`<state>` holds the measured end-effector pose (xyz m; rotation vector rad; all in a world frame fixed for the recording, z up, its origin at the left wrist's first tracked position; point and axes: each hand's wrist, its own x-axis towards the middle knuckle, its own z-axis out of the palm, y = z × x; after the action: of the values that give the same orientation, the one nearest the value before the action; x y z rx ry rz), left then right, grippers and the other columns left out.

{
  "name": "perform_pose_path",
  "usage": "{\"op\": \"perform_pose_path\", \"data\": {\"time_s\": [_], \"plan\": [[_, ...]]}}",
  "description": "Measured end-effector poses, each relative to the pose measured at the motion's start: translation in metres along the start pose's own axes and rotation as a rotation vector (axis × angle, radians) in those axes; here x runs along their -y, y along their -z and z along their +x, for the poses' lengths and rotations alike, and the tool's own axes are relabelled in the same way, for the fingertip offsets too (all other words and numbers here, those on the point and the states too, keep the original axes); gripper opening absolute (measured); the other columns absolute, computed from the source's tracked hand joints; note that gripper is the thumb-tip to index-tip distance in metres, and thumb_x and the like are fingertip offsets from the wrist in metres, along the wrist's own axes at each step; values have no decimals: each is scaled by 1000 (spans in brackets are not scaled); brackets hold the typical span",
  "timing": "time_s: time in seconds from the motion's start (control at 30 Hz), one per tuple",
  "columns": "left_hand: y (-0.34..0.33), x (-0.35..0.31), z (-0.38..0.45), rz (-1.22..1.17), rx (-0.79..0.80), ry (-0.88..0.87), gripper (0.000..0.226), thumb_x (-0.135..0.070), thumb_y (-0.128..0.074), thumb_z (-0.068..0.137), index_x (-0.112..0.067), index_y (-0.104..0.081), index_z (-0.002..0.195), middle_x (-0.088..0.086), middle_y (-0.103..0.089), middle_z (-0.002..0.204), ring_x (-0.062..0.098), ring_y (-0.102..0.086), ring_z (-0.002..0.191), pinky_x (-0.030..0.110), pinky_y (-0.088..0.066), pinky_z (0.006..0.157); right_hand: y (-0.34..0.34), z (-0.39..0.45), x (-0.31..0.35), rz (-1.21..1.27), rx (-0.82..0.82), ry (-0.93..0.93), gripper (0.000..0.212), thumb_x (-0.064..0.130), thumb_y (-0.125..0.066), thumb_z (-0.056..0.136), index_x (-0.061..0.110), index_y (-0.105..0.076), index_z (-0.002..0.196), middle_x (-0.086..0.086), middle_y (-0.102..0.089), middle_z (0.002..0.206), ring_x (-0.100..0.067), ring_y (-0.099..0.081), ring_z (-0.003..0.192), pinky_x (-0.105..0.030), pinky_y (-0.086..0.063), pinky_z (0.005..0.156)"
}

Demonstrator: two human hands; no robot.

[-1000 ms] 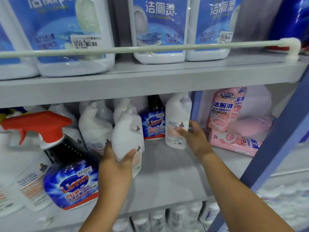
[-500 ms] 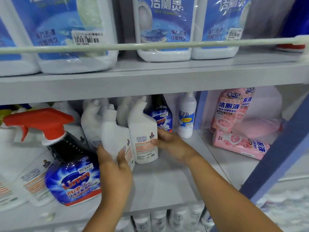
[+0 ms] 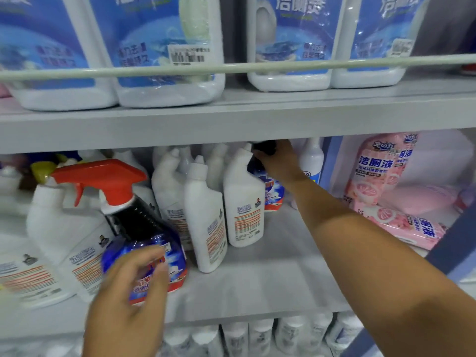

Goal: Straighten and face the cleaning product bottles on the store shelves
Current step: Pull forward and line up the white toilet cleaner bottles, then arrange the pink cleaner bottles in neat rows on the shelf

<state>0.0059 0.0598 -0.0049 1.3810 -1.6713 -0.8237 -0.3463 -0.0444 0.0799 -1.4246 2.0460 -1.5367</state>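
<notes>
Right hand (image 3: 277, 161) is deep under the upper shelf (image 3: 231, 119), fingers curled round the dark top of a blue-labelled bottle (image 3: 273, 191) at the back. Just left of those fingers two white angled-neck bottles (image 3: 243, 202) stand upright, labels forward. Left hand (image 3: 128, 300) is blurred, fingers loosely apart before the red-trigger spray bottle (image 3: 139, 228); cannot tell if they touch it. Pink bottles (image 3: 381, 171) sit well right.

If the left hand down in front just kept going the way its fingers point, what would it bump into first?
Most likely the blue spray bottle with the red trigger. The left hand is blurred, fingers loosely curled, pointing up and forward at its lower label. Depth is unclear; I cannot tell if they already touch.
</notes>
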Motion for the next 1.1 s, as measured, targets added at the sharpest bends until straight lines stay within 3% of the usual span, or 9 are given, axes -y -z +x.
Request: {"op": "perform_pose_path", "data": {"time_s": [0.1,0.17,0.3,0.47,0.6,0.7,0.8,0.97,1.1], "plan": [[18,-2,1,38,-230,-98,38,-34,-72,86,-35,-62,123,-19,-58,120,13,-59,115,12,-42,94,1,-12,-10,-118,-47,9,27,40,-72,76,16,-69,89,-3,-73,92,-21,-69,90,-39,-56,84],[18,-11,-1,15,-297,-141,44,-20,-76,85,-29,-58,123,-8,-56,120,17,-57,112,24,-41,98,6,-37,-11,-230,-133,59,31,41,-72,77,16,-68,95,-3,-65,95,-22,-62,95,-32,-50,84],[17,-20,15,-12,-195,-137,57,-24,-81,82,-37,-47,126,-10,-59,123,16,-57,113,40,-44,94,29,-90,0,-199,-222,135,32,23,-78,84,15,-68,112,4,-51,106,-5,-46,94,-10,-34,79],[26,-25,28,137,-103,-260,53,-25,-85,76,-28,-53,118,-6,-63,103,18,-61,98,38,-47,81,68,-132,12,-255,-189,19,32,23,-80,84,16,-68,113,-5,-57,111,-19,-57,93,-22,-37,81],[32,-15,36,214,-50,-239,68,-41,-86,72,-23,-51,127,3,-65,114,27,-62,106,46,-52,88,77,-176,21,0,-189,-90,22,25,-78,86,30,-67,104,0,-71,104,-20,-68,93,-36,-52,83],[34,-10,43,179,29,-204,73,-48,-86,69,-27,-49,129,-4,-64,112,24,-61,99,41,-48,85,65,-198,28,36,-103,-45,21,28,-74,90,42,-62,101,10,-72,101,-6,-67,91,-24,-51,78],[38,-3,46,155,113,-232,71,-45,-90,66,-33,-52,124,-15,-57,103,12,-51,91,34,-42,81,50,-214,24,5,-25,-69,40,27,-80,83,48,-56,108,19,-70,104,5,-65,97,-11,-49,80],[39,10,47,66,187,-206,74,-47,-95,54,-46,-54,117,-27,-65,105,11,-61,96,36,-48,84,24,-250,0,184,151,-314,62,11,-93,66,26,-63,119,1,-77,108,-22,-74,101,-40,-62,85],[39,13,39,-12,164,-201,60,-43,-96,52,-52,-59,98,-32,-61,84,8,-57,83,32,-42,79,-5,-278,9,168,22,-338,56,6,-90,72,30,-66,117,8,-77,104,-11,-73,97,-24,-60,75]]}}
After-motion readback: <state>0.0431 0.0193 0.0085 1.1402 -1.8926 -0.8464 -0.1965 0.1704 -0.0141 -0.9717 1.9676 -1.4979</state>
